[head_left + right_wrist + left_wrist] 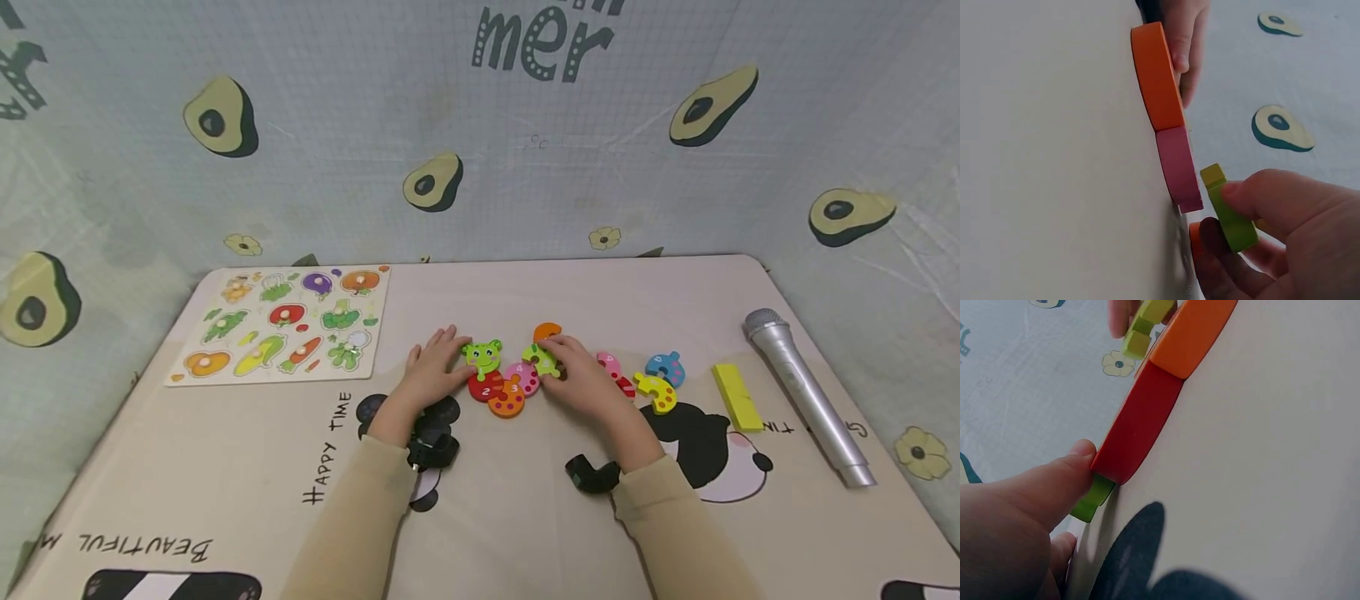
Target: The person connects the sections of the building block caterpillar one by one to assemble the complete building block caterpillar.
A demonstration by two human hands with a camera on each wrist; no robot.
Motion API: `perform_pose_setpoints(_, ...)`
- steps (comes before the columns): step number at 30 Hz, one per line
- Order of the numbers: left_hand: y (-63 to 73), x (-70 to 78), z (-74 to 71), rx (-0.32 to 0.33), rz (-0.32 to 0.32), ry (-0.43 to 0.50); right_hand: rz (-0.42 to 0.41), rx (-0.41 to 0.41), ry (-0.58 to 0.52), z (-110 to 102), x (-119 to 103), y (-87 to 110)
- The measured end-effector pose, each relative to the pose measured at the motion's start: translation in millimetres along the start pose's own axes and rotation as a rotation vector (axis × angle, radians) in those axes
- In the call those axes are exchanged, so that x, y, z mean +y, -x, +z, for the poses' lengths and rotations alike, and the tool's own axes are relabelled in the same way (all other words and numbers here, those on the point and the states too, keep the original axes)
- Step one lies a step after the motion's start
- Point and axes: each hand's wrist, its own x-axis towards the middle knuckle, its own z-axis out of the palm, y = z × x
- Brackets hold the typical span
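Note:
A wooden caterpillar puzzle lies on the table. Its green frog-faced head piece (482, 357) joins a red piece (486, 387), an orange piece (507, 400) and a pink piece (522, 378). My left hand (432, 371) rests at the head piece's left side, fingers fairly straight, the thumb (1079, 459) touching where green meets red. My right hand (588, 379) pinches a green puzzle piece (1230, 215) between thumb and fingers, raised just off the pink piece's end. Behind that hand lies another orange piece (547, 332), partly covered.
Right of the right hand lie a pink piece (609, 364), a yellow piece (657, 392) and a blue piece (666, 368). Farther right are a yellow block (737, 397) and a silver microphone (810, 396). A vegetable puzzle board (258, 342) lies back left.

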Motion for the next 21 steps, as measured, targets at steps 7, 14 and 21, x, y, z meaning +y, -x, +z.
perform_pose_setpoints(7,-1.3,-1.4,1.2,-0.003,0.006,0.005,0.02,-0.014,-0.024,3.2,6.6,-2.5)
perform_pose_setpoints(14,-0.9,-0.5,0.6,0.001,0.007,0.005,0.034,-0.03,-0.027,1.3,5.0,-2.3)
perform_pose_setpoints(21,-1.5,-0.6,0.6,-0.003,0.003,0.006,0.033,-0.042,0.009,2.8,5.8,-4.2)
